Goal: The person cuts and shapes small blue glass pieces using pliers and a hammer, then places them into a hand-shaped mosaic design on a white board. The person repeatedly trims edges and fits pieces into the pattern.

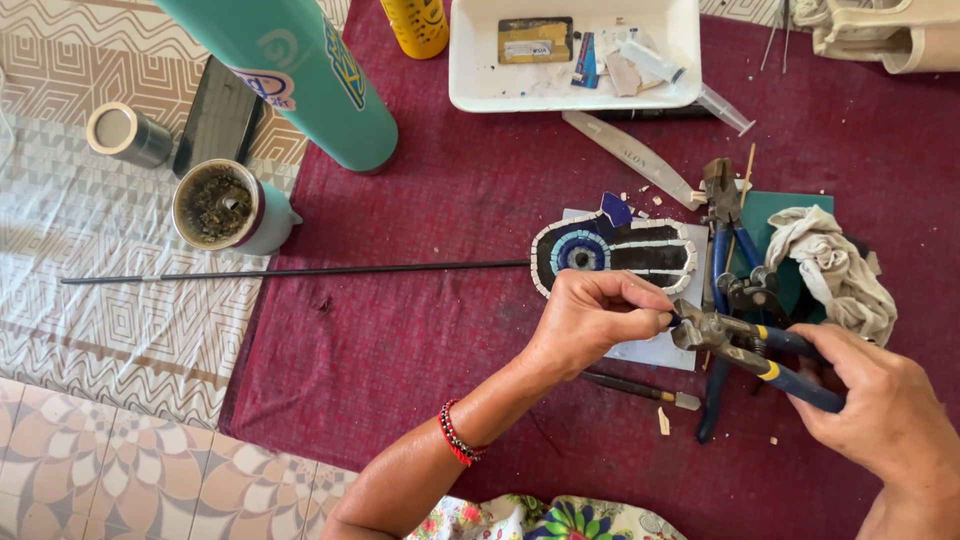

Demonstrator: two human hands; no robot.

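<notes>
Down on the floor, you are working over a dark red, short-piled cloth (420, 300) spread across patterned beige tiles (110, 470). Your right hand (885, 410) is closed round the blue, yellow-banded handles of metal tile nippers (745, 345), whose worn jaws meet your left hand (600, 315). That hand's fingertips are pinched together at the jaws, on a piece too small to make out. Just beyond your left hand lies the mosaic piece (615, 250), an oval of white, black and blue chips ringed like an eye, resting on white paper with a thin black rod (300, 271) running left from it. More blue-handled pliers (722, 220) and a crumpled cream rag (830, 265) lie beside it. Farther off stand a white plastic tray (475, 70), a teal cylinder (310, 75) and a grimy cup (225, 205).
</notes>
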